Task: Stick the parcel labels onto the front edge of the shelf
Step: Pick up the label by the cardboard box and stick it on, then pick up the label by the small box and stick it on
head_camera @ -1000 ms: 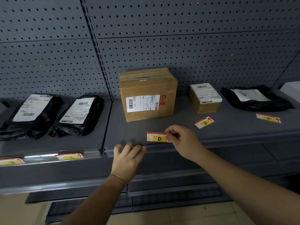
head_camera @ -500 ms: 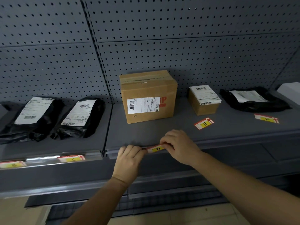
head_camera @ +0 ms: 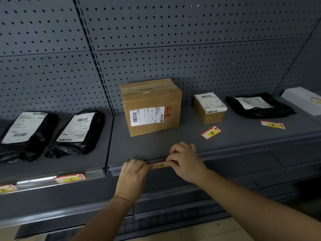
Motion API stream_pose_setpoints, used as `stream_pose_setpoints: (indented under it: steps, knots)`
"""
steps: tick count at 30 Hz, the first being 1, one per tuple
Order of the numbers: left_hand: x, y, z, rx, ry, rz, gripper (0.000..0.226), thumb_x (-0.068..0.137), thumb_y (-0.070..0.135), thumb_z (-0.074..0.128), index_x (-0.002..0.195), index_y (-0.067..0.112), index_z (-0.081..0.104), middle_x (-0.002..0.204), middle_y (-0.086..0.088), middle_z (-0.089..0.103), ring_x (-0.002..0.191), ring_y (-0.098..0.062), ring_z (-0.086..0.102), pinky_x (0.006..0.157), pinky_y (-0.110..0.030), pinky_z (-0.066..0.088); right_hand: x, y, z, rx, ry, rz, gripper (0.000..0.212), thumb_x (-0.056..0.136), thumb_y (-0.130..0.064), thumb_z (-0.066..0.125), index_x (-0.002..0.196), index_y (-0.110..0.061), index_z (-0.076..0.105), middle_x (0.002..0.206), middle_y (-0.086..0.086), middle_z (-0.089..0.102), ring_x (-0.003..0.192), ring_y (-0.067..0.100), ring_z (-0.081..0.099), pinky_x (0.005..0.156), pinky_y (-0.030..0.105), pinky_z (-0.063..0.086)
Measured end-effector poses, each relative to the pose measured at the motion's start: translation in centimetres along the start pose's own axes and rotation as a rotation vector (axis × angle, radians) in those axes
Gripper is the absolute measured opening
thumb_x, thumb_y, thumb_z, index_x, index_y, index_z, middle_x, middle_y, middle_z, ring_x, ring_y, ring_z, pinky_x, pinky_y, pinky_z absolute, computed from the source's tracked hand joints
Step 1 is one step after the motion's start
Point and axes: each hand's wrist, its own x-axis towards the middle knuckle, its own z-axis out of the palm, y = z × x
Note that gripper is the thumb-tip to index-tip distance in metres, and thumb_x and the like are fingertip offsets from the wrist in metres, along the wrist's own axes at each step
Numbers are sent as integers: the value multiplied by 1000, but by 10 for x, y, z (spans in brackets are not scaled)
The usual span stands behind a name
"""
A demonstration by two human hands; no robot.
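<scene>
Pressing the D label (head_camera: 160, 165) into the front edge (head_camera: 243, 150) of the shelf is the step in hand. A second ago the right hand (head_camera: 186, 162) held that label flat above the shelf, just beyond the left hand; half a second ago it had tipped down to the edge. Now it lies along the edge, between the two hands and touching both.

The left hand (head_camera: 132, 178) has its fingers curled over the lip at the label's left end. Whether it pinches the label or only the strip I cannot tell. The right hand pinches the label's right end with curled fingers and thumb.

That shift means D is as good as seated, pending a firm rub along its length, I judge. The C label (head_camera: 71, 178) already sits on the edge well to the left of the left hand, with another label (head_camera: 7, 188) further left.

Beyond the right hand, the E label (head_camera: 211, 132) lies loose on the shelf top, and the F label (head_camera: 273, 124) further right. Both are yet to go on, so the task looks roughly half done. E is the likely next pick, an easy reach for the right hand.
</scene>
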Motion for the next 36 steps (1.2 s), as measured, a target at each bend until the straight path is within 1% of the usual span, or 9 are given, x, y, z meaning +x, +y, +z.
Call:
stream_pose_setpoints:
  steps: [5, 9, 13, 18, 22, 26, 28, 31, 36]
  knots:
    - [-1, 1, 2, 9, -2, -12, 32, 74, 0, 76, 102, 16, 74, 90, 1, 63, 82, -23, 52, 72, -31, 35, -4, 1, -1, 15, 17, 17, 10, 86, -27, 70, 94, -27, 74, 94, -10, 49, 95, 9, 44, 80, 34, 32]
    - [5, 10, 1, 1, 66, -37, 18, 79, 8, 74, 95, 16, 74, 87, 2, 62, 80, -22, 52, 71, -31, 33, -15, 13, -6, 95, 44, 83, 19, 89, -35, 65, 107, -27, 69, 99, -13, 50, 98, 5, 44, 87, 31, 36]
    - [24, 36, 4, -42, 92, -4, 11, 81, 12, 71, 91, 17, 73, 84, 3, 62, 76, -22, 52, 68, -32, 33, -28, 41, -26, 155, 95, 169, 15, 92, -31, 62, 105, -26, 69, 99, -12, 54, 92, 0, 43, 87, 35, 44]
    - [72, 82, 27, -89, 91, -32, 7, 85, 20, 69, 90, 19, 73, 83, 5, 62, 77, -19, 53, 69, -33, 36, -41, 94, -56, 187, 123, 250, 11, 91, -30, 62, 100, -28, 68, 96, -12, 60, 88, 7, 54, 83, 40, 49]
    - [135, 124, 55, -91, -81, -187, 16, 87, 33, 63, 99, 24, 70, 89, 5, 65, 85, -19, 56, 75, -35, 44, -55, 146, -81, 194, 120, 281, 10, 91, -28, 64, 99, -27, 69, 94, -17, 59, 87, 6, 55, 80, 39, 50]
    - [190, 151, 92, -107, -331, -487, 26, 86, 49, 60, 95, 26, 67, 96, 1, 65, 90, -23, 60, 77, -37, 51, -69, 198, -107, 221, 68, 279, 11, 91, -28, 63, 100, -25, 70, 92, -13, 60, 86, 7, 55, 79, 38, 50]
    - [205, 157, 105, -23, -404, -586, 33, 86, 55, 56, 98, 25, 65, 99, -1, 65, 95, -27, 60, 79, -39, 51, -72, 222, -117, 243, 50, 282, 15, 91, -29, 64, 104, -24, 69, 94, -12, 60, 88, 5, 56, 80, 36, 51]
    - [215, 163, 114, 106, -460, -662, 34, 87, 56, 55, 104, 28, 65, 106, -3, 60, 103, -28, 55, 85, -41, 49, -76, 251, -125, 247, 22, 300, 24, 89, -34, 64, 111, -26, 67, 96, -13, 59, 91, 4, 56, 83, 33, 51]
    - [223, 167, 117, 55, -471, -794, 25, 82, 51, 66, 97, 32, 67, 108, -1, 59, 106, -26, 53, 89, -43, 47, -72, 269, -128, 237, -47, 313, 30, 89, -35, 64, 118, -26, 63, 100, -12, 56, 94, 6, 54, 88, 34, 50]
